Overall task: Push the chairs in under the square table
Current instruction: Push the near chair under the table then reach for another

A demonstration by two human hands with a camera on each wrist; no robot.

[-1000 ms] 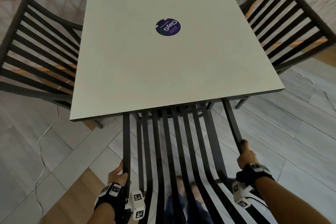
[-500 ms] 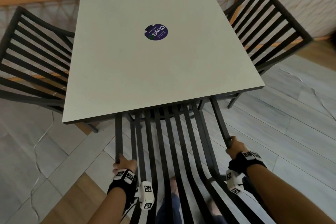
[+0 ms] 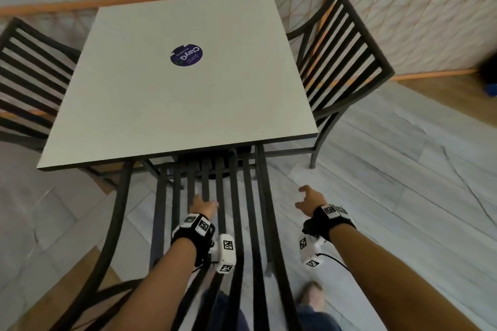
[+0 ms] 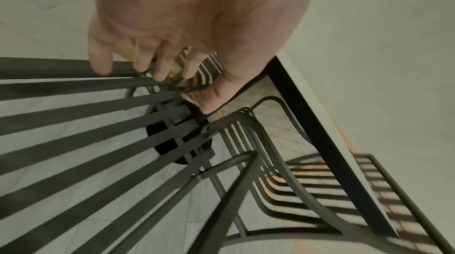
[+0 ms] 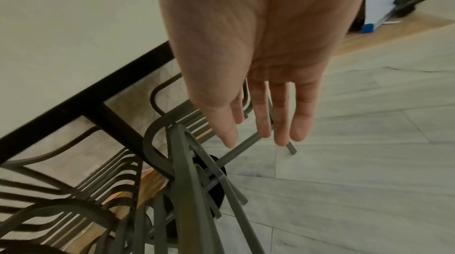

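Head view puts the square table (image 3: 177, 83) at the centre, its near edge running across the middle of the frame. Three slatted black chairs ring it: the near chair (image 3: 223, 196) at 6 o'clock, its back leaning toward the camera and its seat tucked under the tabletop edge; the right chair (image 3: 341, 62) at 2 o'clock; the left chair (image 3: 27, 70) at 9 o'clock. Both side chairs have their backs close to the table edges, though how far their seats reach under it cannot be told. A round purple sticker (image 3: 186, 54) sits on the tabletop toward 12 o'clock.

The left hand (image 3: 203, 205) hovers over the near chair's back slats, fingers spread and slack, gripping nothing; the left wrist view shows the fingertips just above the slats. The right hand (image 3: 309, 200) hangs off the chair at 4 o'clock, fingers straight and loose, holding nothing.

The near chair looks done. For the next one, I would take the top rail with both hands set evenly, push straight and low, and stop before the frame knocks the table's edge.
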